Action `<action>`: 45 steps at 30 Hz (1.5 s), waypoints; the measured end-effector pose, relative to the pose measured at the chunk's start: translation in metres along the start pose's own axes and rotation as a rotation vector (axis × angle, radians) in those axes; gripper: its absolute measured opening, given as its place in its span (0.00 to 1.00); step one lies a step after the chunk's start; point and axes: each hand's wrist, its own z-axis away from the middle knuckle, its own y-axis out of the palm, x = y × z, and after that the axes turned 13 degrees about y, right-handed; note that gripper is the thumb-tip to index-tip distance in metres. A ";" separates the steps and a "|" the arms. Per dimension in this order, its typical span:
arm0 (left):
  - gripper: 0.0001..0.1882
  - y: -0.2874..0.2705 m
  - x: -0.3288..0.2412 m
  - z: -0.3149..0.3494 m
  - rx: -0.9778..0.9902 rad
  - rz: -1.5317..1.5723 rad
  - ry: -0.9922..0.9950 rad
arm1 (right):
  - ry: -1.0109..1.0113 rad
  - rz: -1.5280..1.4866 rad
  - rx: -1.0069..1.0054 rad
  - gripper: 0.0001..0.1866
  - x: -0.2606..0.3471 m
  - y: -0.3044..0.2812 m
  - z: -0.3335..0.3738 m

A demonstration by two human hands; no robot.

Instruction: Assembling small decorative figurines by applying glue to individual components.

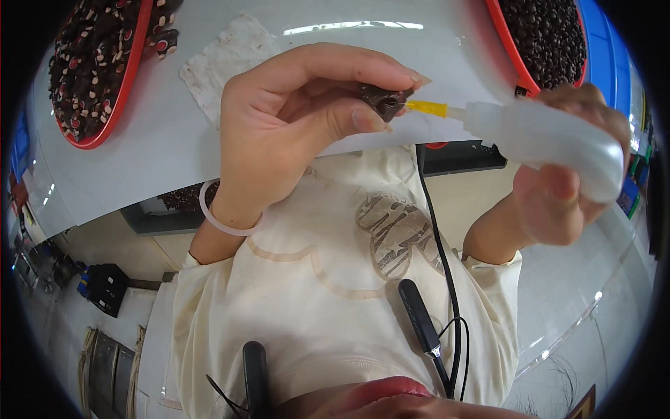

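Note:
My left hand point(293, 133) pinches a small dark brown part point(382, 100) between thumb and fingertips, held up over the white table point(139, 160). My right hand point(551, 202) grips a translucent white squeeze bottle point(551, 143). The bottle's yellow needle tip point(427, 107) points left and touches the dark part. A thin white ring point(209, 216) circles my left wrist.
A red tray point(129, 77) of dark pieces with pale and red bits sits at the upper left. A second red tray point(504, 42) of dark pieces sits at the upper right, beside a blue bin point(604, 49). A stained white cloth point(223, 59) lies between them. A black cable point(440, 237) hangs over my shirt.

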 end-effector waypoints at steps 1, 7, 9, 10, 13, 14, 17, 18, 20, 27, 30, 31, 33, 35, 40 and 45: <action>0.15 0.000 0.000 0.000 -0.009 0.026 -0.006 | -0.018 -0.003 0.002 0.30 0.000 -0.001 0.000; 0.14 0.000 0.000 -0.001 -0.007 0.030 -0.014 | -0.136 -0.028 0.001 0.30 -0.010 -0.014 0.002; 0.14 0.000 0.000 -0.001 -0.009 0.026 -0.013 | -0.178 -0.042 0.001 0.30 -0.015 -0.019 0.003; 0.14 0.001 -0.001 -0.001 -0.018 0.022 -0.018 | -0.200 -0.049 0.001 0.29 -0.017 -0.021 0.003; 0.14 0.002 -0.001 -0.001 -0.028 0.037 -0.033 | -0.267 -0.069 -0.002 0.29 -0.021 -0.026 0.002; 0.14 0.002 -0.001 -0.001 -0.027 0.059 -0.044 | -0.291 -0.074 -0.004 0.29 -0.021 -0.027 0.002; 0.15 0.004 0.001 -0.002 -0.017 0.041 -0.025 | -0.018 -0.355 0.111 0.26 -0.010 -0.019 -0.001; 0.15 0.004 0.001 -0.003 -0.004 0.047 -0.022 | 0.092 -0.239 -0.092 0.25 -0.008 -0.006 0.003; 0.17 0.006 -0.001 -0.003 -0.016 -0.003 -0.067 | 0.004 -0.195 -0.124 0.24 -0.018 0.006 -0.004; 0.17 0.008 -0.003 -0.001 -0.045 -0.055 -0.084 | -0.066 0.325 -0.062 0.19 -0.025 0.036 -0.023; 0.17 0.006 -0.003 0.000 -0.037 -0.068 -0.078 | -0.010 0.274 0.009 0.17 -0.022 0.011 -0.031; 0.17 0.006 -0.003 -0.001 -0.035 -0.064 -0.076 | -0.028 0.261 -0.003 0.12 -0.021 -0.005 -0.035; 0.13 0.006 -0.002 -0.003 0.024 0.048 -0.052 | 0.131 0.456 -0.324 0.11 0.017 -0.005 -0.047; 0.13 0.007 -0.001 -0.003 0.027 0.037 -0.040 | 0.099 0.571 -0.301 0.11 0.006 -0.011 -0.055; 0.14 0.009 0.000 -0.002 0.023 0.024 -0.031 | 0.031 0.722 -0.282 0.12 -0.004 -0.018 -0.059; 0.14 0.008 0.001 -0.003 0.063 0.054 -0.023 | 0.099 0.295 -0.438 0.09 -0.009 -0.035 -0.053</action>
